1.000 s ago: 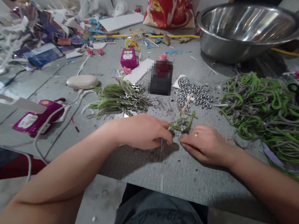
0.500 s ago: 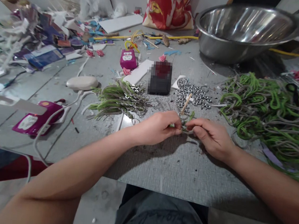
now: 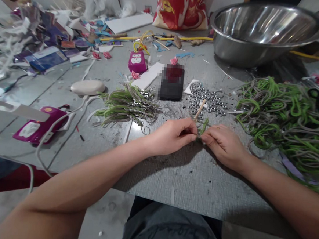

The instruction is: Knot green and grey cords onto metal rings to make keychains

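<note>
My left hand (image 3: 174, 137) and my right hand (image 3: 223, 145) meet just above the table, fingertips almost touching. Both are closed in a pinch on a short green cord (image 3: 204, 126), whose end sticks up between them; the pinched part is mostly covered by my fingers. Behind it a thin wooden stick (image 3: 200, 108) slants upward, its lower end out of sight. A heap of small metal rings (image 3: 205, 99) lies just beyond my hands. To the left rests a bundle of green and grey cords (image 3: 121, 107) with metal rings at its right end.
A large pile of green and grey cords (image 3: 280, 129) covers the right side. Behind stand a steel basin (image 3: 253, 53) and a red bag (image 3: 180, 9). Purple power sockets (image 3: 138, 62), a white cable (image 3: 51, 129), a blurred dark object (image 3: 171, 89) and scraps (image 3: 55, 41) lie about.
My right fingers have closed in, and both hands now pinch close together. The green cord end shows more clearly between them. The view has shifted slightly.
</note>
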The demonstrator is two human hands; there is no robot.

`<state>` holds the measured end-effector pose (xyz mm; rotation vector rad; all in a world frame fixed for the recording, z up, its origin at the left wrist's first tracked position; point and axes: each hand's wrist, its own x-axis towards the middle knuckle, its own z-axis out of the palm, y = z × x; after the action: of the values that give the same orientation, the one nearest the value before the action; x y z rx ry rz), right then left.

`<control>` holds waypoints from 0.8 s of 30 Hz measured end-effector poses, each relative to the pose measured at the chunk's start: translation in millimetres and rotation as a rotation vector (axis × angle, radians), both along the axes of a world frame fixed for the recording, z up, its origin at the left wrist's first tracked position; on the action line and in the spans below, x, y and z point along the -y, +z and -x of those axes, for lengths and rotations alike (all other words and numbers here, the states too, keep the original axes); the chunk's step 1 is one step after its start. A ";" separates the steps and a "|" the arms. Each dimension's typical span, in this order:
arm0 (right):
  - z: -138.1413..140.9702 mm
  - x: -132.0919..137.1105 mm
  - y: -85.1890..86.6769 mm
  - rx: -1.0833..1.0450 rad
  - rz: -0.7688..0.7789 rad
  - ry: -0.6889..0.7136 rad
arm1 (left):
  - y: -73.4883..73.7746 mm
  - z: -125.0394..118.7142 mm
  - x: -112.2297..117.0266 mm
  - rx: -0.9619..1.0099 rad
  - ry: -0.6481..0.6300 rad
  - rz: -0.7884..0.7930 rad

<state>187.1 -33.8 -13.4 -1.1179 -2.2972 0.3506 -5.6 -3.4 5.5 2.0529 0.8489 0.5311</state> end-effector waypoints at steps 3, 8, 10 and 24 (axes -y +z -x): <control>0.7 0.7 0.7 -0.020 0.010 -0.009 | -3.6 -2.0 1.4 0.035 0.015 -0.016; 0.7 2.1 1.2 -0.072 0.046 -0.066 | -6.7 -4.5 3.2 0.031 0.030 -0.134; 0.8 2.3 1.3 -0.077 0.061 -0.079 | -7.3 -4.6 3.2 0.031 0.039 -0.182; 1.9 1.5 0.8 -0.113 -0.018 -0.084 | -11.0 -4.1 -0.3 0.044 0.083 -0.298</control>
<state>185.2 -35.4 -12.6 -1.1525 -2.1445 0.3510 -1.5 -3.1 -5.5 2.2720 0.8738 0.7854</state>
